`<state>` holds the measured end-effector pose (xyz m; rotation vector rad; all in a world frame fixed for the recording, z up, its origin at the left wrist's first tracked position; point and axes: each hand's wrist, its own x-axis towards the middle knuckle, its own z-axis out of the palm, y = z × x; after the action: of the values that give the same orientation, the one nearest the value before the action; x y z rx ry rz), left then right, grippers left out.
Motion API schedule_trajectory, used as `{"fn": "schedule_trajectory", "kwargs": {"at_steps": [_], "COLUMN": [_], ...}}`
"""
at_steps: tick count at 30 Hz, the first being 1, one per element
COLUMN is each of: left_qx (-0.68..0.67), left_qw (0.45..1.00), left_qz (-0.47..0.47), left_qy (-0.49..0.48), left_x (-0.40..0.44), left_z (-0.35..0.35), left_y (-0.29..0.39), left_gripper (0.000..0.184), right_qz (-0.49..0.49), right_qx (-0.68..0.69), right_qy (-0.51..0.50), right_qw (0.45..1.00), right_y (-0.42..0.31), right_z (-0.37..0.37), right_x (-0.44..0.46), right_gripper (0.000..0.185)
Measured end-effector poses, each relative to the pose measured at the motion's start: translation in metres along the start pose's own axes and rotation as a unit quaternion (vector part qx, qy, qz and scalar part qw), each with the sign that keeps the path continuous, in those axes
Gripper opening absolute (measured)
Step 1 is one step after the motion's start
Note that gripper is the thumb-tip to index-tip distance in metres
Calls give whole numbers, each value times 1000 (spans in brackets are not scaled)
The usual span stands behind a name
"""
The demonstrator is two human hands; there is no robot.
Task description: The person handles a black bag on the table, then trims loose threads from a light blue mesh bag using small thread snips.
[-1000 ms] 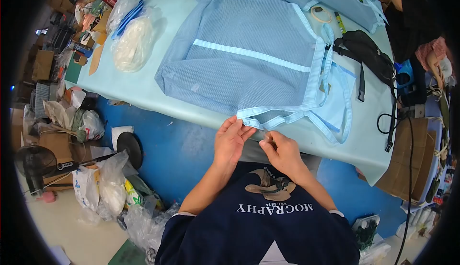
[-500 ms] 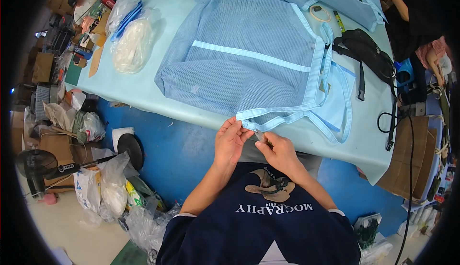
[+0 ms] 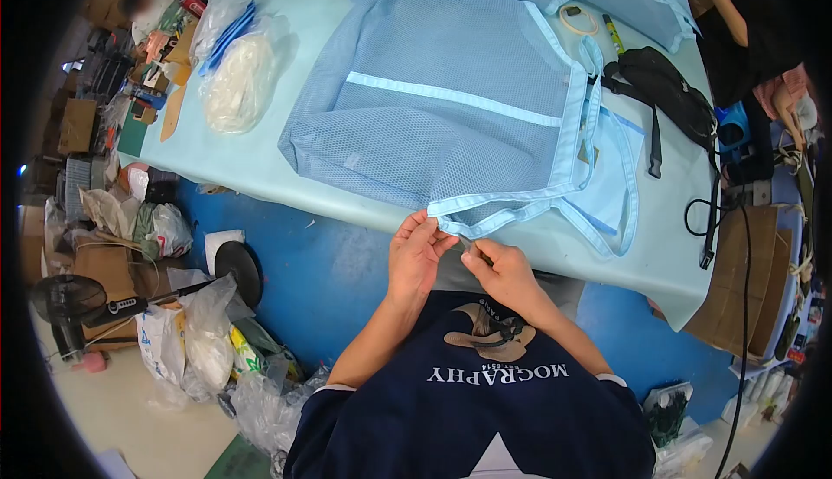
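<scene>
Slightly nearer the left hand [image 3: 413, 255] than a second ago, the right hand [image 3: 508, 275] has its fingers closed around a small, partly hidden tool [image 3: 467, 243], just below the frame's centre. That left grip pinches a corner of the blue mesh bag [image 3: 416, 128], which lies across the bench [image 3: 234, 157] from upper centre to mid-frame.

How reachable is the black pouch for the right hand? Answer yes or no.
Probably yes, by stretching: only flat blue fabric and table lie before the pouch, though the right hand seems to pinch something.
</scene>
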<state>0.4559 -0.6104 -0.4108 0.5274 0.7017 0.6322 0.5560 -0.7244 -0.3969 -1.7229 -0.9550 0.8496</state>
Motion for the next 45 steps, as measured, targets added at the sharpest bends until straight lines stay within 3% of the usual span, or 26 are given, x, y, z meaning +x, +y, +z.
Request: {"fn": "schedule_trajectory", "kwargs": {"at_steps": [5,14,20,23,26,29,35,45], "left_qx": [1,-5,-5,-2,5,15,1,38], "left_qw": [1000,1000,1000,1000,1000,1000,1000,999], "left_qz": [-3,-6,-10,-9,-11,-8,9,37], "left_qy": [0,-4,-6,-6,-2,1,-11,-10], "left_x": [0,0,1,-1,-2,-3,-6,-11], "left_z": [-2,-3,-5,-2,0,0,-2,4], "left_y": [-1,-3,-3,-2,-1,-1,-3,-3], "left_gripper": [14,13,14,15,14,12,10,8], "right_qz": [-24,49,37,70,55,-24,-105,-84], "right_qx": [-38,88,69,169,144,-50,-206,-235], "right_qy": [13,-31,-18,-46,-13,41,89,76], "right_qw": [999,994,997,982,988,998,969,965], "right_y": [0,19,17,13,19,13,-6,-8], "right_z": [1,5,6,1,3,2,8,9], "right_x": [-1,1,0,-1,-3,-5,0,3], "right_gripper": [17,21,19,19,18,18,25,20]}}
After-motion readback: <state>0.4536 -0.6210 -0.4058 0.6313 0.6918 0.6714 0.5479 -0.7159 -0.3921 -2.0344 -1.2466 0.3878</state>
